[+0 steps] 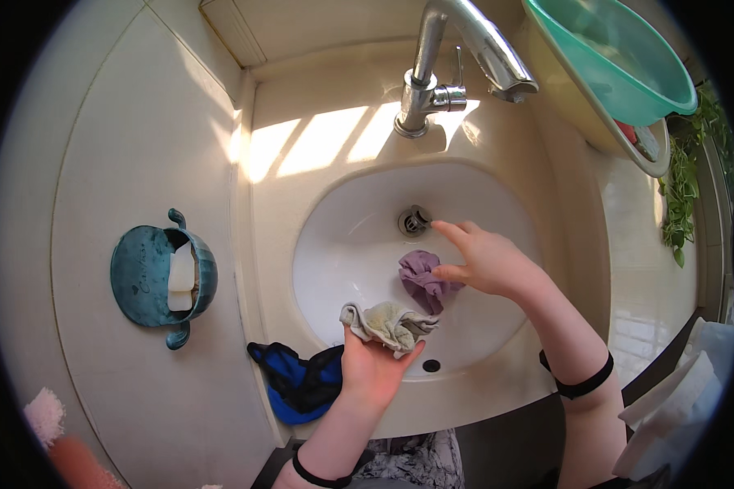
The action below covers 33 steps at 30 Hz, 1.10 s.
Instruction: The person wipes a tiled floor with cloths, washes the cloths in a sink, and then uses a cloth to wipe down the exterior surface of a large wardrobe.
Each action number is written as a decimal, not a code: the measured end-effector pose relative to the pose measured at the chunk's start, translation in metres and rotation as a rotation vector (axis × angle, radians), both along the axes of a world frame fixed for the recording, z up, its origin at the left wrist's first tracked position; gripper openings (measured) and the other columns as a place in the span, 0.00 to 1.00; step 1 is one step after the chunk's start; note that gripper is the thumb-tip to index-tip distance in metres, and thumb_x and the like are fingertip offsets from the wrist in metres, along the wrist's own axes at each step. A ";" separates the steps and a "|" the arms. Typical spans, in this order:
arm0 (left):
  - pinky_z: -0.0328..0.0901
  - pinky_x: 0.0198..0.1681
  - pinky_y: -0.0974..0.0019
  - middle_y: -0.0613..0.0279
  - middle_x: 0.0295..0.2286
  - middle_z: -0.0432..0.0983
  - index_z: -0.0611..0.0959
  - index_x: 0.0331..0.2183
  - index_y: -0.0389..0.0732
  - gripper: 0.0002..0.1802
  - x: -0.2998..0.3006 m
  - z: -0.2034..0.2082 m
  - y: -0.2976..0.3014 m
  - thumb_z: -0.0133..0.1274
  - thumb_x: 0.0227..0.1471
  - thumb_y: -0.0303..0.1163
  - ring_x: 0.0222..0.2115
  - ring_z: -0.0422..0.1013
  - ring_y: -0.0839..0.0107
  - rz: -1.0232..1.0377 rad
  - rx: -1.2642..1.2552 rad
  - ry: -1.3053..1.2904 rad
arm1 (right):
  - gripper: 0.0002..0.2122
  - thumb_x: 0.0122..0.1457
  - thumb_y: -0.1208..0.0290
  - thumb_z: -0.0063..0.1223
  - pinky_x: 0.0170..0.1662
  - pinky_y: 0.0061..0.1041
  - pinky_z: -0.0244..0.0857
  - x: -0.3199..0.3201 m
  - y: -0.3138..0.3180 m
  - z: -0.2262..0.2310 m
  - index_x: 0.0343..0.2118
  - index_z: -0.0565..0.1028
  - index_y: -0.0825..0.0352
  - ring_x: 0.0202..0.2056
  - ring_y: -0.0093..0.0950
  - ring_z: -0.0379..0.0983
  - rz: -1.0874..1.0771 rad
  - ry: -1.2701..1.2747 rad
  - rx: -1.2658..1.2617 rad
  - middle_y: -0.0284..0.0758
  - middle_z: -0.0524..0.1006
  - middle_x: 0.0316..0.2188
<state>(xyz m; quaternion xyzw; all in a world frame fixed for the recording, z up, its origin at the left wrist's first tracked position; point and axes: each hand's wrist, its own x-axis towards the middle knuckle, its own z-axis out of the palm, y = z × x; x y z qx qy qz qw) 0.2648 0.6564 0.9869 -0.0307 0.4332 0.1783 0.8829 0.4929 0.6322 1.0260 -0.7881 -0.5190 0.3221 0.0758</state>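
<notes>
My left hand is palm up at the near side of the white sink, with a crumpled grey-white cloth lying across its fingers. The cloth has a yellowish patch. Over the sink's right half, my right hand is stretched out with fingers apart, holding nothing. Its index fingertip reaches beside the raised stopper of the metal drain; whether they touch I cannot tell. A bunched purple cloth lies in the basin, partly under my right thumb.
A chrome faucet stands behind the basin, its spout swung right. Blue-and-black fabric lies on the left counter edge. Further left is a teal holder with white soap pieces. Green and cream basins lean at the upper right, near a plant.
</notes>
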 end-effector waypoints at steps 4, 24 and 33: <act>0.39 0.63 0.39 0.59 0.59 0.52 0.59 0.59 0.46 0.35 0.005 -0.011 0.004 0.28 0.61 0.59 0.61 0.48 0.59 0.029 -0.011 0.108 | 0.23 0.58 0.63 0.53 0.46 0.29 0.67 0.029 0.035 0.015 0.56 0.66 0.62 0.43 0.35 0.73 -0.341 0.180 0.195 0.42 0.71 0.48; 0.45 0.62 0.55 0.62 0.55 0.61 0.61 0.58 0.40 0.27 0.045 -0.020 0.023 0.41 0.57 0.33 0.57 0.55 0.69 -0.016 0.195 0.308 | 0.23 0.64 0.59 0.44 0.51 0.24 0.61 0.094 0.121 0.046 0.60 0.63 0.63 0.45 0.23 0.70 -0.651 0.653 0.531 0.35 0.74 0.45; 0.37 0.63 0.46 0.67 0.58 0.56 0.53 0.62 0.49 0.30 0.079 -0.020 0.021 0.39 0.61 0.38 0.59 0.51 0.65 -0.202 0.257 0.585 | 0.30 0.65 0.60 0.39 0.29 0.27 0.62 0.125 0.130 -0.001 0.64 0.47 0.72 0.22 0.22 0.65 -0.454 0.558 0.595 0.33 0.68 0.16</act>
